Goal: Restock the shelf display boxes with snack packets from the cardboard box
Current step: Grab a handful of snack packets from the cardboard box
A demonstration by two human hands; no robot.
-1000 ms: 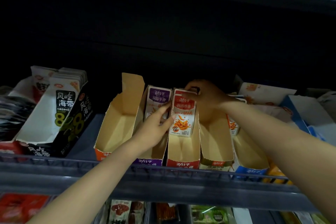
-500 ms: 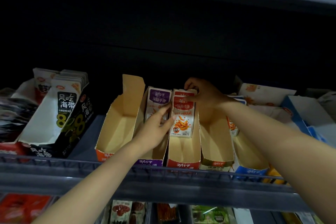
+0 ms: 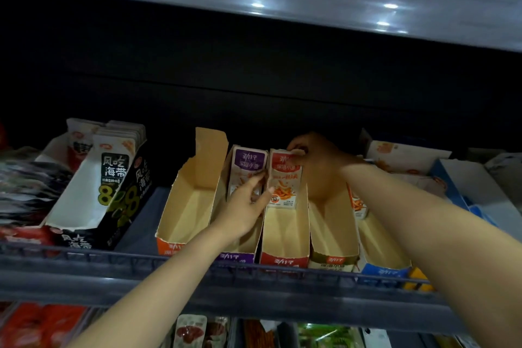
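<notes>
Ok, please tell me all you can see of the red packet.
The red packet is a glossy pouch: red band with white characters on top, white below with orange snacks pictured. It stands upright at the back of the red box. The right hand pinches its top edge; the thumb of the left hand lies at its lower left edge.

Left hand [image 3: 245, 206] covers lower half of purple packet [image 3: 248, 162]; we cannot read print there. Right hand [image 3: 319, 161] hides top corner of red packet [image 3: 284, 186]; we cannot tell how many packets stand behind it. Right forearm blocks most of orange packet [image 3: 357, 203] and yellow item [image 3: 416, 281]. Packet stack [image 3: 25, 186] at left edge is smeared and cut by frame. Lower-shelf packets [image 3: 192, 330] are cut by bottom edge. Small print on box fronts is too small for us.
</notes>
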